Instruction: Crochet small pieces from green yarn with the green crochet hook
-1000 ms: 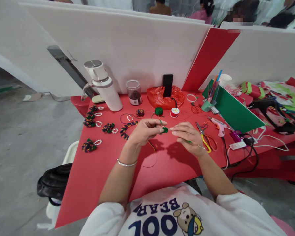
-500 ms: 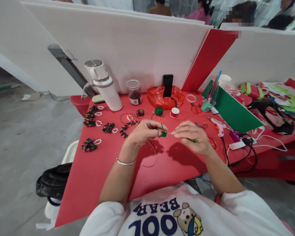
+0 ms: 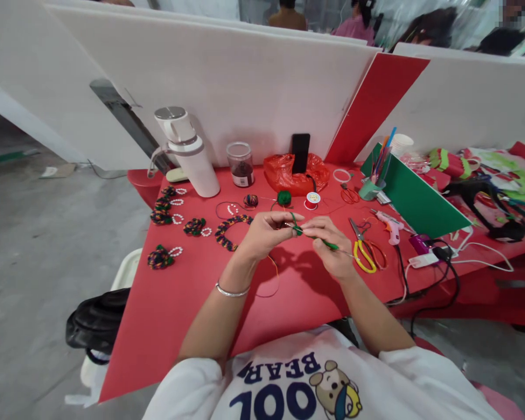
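Note:
Between the fingertips of my left hand [image 3: 265, 234] is a small piece of green crochet [image 3: 297, 229], with green yarn running up over the fingers. My right hand [image 3: 335, 248] is closed on a crochet hook [image 3: 331, 245] with a green grip, its metal tip at the green piece. Behind the hands lies a ball of green yarn [image 3: 284, 198]. A multicoloured yarn ball [image 3: 251, 200] and a spool of red thread [image 3: 312, 200] flank it. To the left of my left hand is a dark multicoloured crocheted ring [image 3: 224, 232]. An orange thread hangs below that hand.
Crocheted pieces with white bead loops [image 3: 160, 257] line the left side. A white flask [image 3: 196, 166], a jar [image 3: 240, 165] and a phone [image 3: 300, 153] on a red bag stand behind. Yellow-handled scissors [image 3: 364, 256], a pink glue gun [image 3: 392, 226] and cables are at right.
My right hand has moved left against the green piece, and the hook now passes into it. The yellow-handled scissors, hidden before, show beside that hand.

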`<action>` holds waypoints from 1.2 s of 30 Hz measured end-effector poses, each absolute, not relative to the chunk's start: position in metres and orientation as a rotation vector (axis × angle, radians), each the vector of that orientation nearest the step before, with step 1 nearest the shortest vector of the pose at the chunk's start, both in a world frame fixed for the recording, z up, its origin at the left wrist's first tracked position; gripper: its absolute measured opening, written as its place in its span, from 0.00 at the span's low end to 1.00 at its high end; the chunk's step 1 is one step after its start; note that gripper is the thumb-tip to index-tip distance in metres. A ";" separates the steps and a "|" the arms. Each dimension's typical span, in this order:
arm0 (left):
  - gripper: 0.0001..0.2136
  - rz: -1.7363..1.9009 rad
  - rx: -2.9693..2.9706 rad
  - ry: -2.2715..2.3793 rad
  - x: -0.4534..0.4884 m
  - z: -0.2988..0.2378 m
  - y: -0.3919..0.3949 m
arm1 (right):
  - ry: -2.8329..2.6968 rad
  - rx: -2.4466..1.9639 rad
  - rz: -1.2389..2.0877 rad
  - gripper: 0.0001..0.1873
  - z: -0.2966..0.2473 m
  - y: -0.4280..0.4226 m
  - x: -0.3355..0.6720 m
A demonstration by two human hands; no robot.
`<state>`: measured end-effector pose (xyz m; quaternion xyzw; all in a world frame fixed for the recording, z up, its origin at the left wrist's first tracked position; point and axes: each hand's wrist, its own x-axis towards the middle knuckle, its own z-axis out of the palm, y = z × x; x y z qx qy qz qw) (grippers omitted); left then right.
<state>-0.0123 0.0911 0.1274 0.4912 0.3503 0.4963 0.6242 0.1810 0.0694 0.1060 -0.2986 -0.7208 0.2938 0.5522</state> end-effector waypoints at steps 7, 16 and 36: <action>0.12 1.274 1.136 0.847 -0.009 0.133 0.090 | -1.644 -0.692 0.639 0.12 0.109 0.071 0.175; 0.13 1.150 1.013 0.823 -0.010 0.129 0.094 | -1.196 -0.700 1.000 0.12 0.090 0.077 0.165; 0.15 1.503 0.976 0.915 0.009 0.125 0.091 | -1.762 -0.778 -0.022 0.18 0.102 0.070 0.159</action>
